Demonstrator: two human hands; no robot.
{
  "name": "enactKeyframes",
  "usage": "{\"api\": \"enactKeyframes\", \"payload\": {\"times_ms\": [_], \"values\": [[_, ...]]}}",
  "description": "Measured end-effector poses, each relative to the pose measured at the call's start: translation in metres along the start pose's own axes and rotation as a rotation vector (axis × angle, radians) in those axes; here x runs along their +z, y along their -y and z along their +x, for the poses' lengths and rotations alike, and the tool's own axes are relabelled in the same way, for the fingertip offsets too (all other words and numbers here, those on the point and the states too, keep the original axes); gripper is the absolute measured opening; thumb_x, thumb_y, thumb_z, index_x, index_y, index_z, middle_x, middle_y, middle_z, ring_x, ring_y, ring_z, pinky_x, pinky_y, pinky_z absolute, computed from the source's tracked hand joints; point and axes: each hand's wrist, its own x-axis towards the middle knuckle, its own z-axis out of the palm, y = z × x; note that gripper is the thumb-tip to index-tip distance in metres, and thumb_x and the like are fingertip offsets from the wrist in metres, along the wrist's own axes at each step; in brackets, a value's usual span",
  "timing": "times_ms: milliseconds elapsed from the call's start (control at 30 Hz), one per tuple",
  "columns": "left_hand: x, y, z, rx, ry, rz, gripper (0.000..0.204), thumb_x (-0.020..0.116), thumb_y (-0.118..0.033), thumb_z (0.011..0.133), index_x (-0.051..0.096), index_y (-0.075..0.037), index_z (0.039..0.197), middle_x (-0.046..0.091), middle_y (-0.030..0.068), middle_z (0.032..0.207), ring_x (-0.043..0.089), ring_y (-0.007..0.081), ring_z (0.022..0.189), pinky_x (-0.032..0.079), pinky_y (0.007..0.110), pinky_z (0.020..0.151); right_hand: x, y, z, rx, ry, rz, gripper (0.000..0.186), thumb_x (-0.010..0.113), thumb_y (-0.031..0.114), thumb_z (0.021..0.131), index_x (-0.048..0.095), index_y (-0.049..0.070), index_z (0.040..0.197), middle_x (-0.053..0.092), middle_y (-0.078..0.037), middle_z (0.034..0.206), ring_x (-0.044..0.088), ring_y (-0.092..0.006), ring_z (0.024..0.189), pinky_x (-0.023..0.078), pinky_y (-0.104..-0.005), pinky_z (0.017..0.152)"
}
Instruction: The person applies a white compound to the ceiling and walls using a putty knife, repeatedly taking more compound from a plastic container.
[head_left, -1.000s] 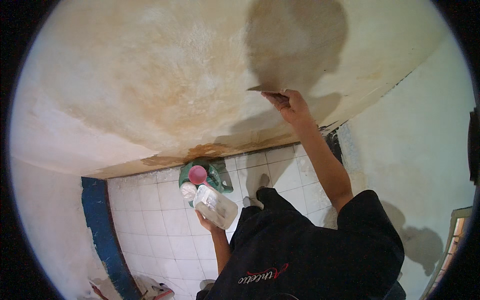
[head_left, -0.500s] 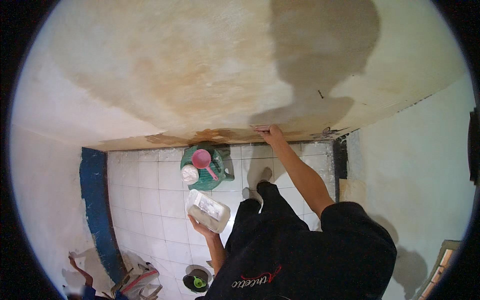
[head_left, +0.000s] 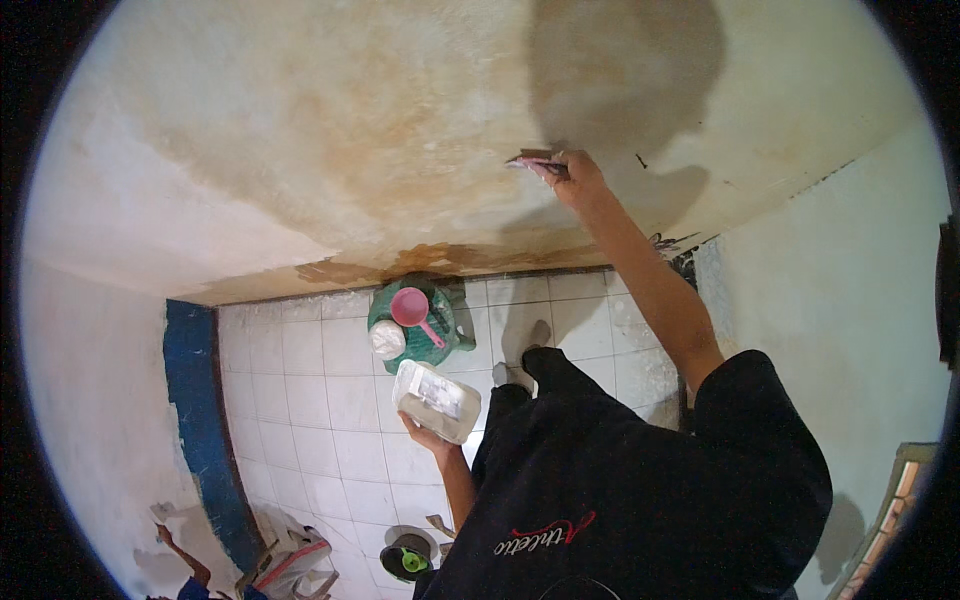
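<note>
My right hand (head_left: pixel 574 174) is closed on a flat scraper (head_left: pixel 530 160) with pinkish handle or blade, held at the stained cream wall (head_left: pixel 360 150) at upper middle. My left hand (head_left: pixel 425 428) grips a rectangular translucent plastic container (head_left: pixel 438 400) with whitish paste in it, held low over the tiled floor. Beyond it a green plastic stool (head_left: pixel 440 350) carries a pink dipper (head_left: pixel 410 307) and a white bag or tub (head_left: pixel 387 340).
White tiled floor (head_left: pixel 320 430) runs below; a blue band (head_left: pixel 195 410) edges the left wall. At lower left a co-worker's arm (head_left: pixel 185 555) holds a tool to that wall, beside a sack (head_left: pixel 290 560). A dark bucket (head_left: pixel 400 560) with a green scoop stands nearby. A window (head_left: pixel 895 515) is at right.
My right hand dipped down the wall, then rose again with the scraper. The container and view shifted slightly. The co-worker's arm has come into view at lower left.
</note>
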Motion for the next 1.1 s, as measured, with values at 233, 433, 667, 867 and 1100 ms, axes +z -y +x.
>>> {"api": "enactKeyframes", "payload": {"times_ms": [233, 433, 667, 867, 1100], "values": [[0.006, 0.0, 0.011, 0.032, 0.065, 0.051, 0.068, 0.038, -0.056, 0.094, 0.033, -0.009, 0.143, 0.04, 0.0123, 0.142, 0.042, 0.0328, 0.128, 0.037, 0.048, 0.105, 0.077, 0.039, -0.119, -0.172, 0.301, -0.091, 0.044, 0.03, -0.009, 0.089, 0.018, -0.026, 0.127, 0.037, -0.039, 0.128, 0.044, -0.0514, 0.121, 0.043, -0.053, 0.107], [0.003, -0.004, 0.014, 0.021, 0.044, 0.081, 0.067, 0.038, -0.056, 0.094, 0.035, -0.009, 0.142, 0.042, 0.0114, 0.141, 0.044, 0.032, 0.126, 0.037, 0.048, 0.105, 0.08, 0.09, -0.179, -0.607, 0.65, -0.94, 0.04, 0.031, -0.006, 0.089, 0.03, -0.024, 0.125, 0.043, -0.035, 0.128, 0.045, -0.0442, 0.124, 0.044, -0.0474, 0.107], [-0.015, -0.01, 0.015, 0.019, 0.045, 0.041, 0.067, 0.04, -0.056, 0.093, 0.037, -0.01, 0.141, 0.044, 0.0121, 0.139, 0.046, 0.0323, 0.125, 0.038, 0.048, 0.104, 0.012, 0.168, -0.217, -0.501, 0.438, -0.342, 0.033, 0.046, 0.008, 0.092, 0.048, -0.006, 0.122, 0.062, -0.015, 0.114, 0.061, -0.0267, 0.107, 0.049, -0.0381, 0.097], [-0.003, -0.013, 0.025, -0.031, 0.061, 0.051, 0.065, 0.042, -0.054, 0.093, 0.039, -0.01, 0.141, 0.044, 0.0119, 0.14, 0.045, 0.032, 0.125, 0.037, 0.049, 0.104, -0.13, 0.213, -0.153, -0.673, -0.031, -0.279, 0.022, 0.042, 0.006, 0.092, 0.054, -0.007, 0.104, 0.063, -0.019, 0.104, 0.066, -0.031, 0.093, 0.057, -0.043, 0.086], [-0.003, 0.003, 0.041, -0.084, 0.161, 0.057, 0.063, 0.041, -0.053, 0.094, 0.04, -0.007, 0.138, 0.047, 0.0126, 0.136, 0.048, 0.0317, 0.122, 0.04, 0.047, 0.102, -0.132, 0.277, -0.11, -0.784, -0.09, -0.487, 0.018, 0.041, 0.001, 0.09, 0.056, -0.009, 0.089, 0.063, -0.015, 0.083, 0.059, -0.027, 0.065, 0.049, -0.0363, 0.059]]}}
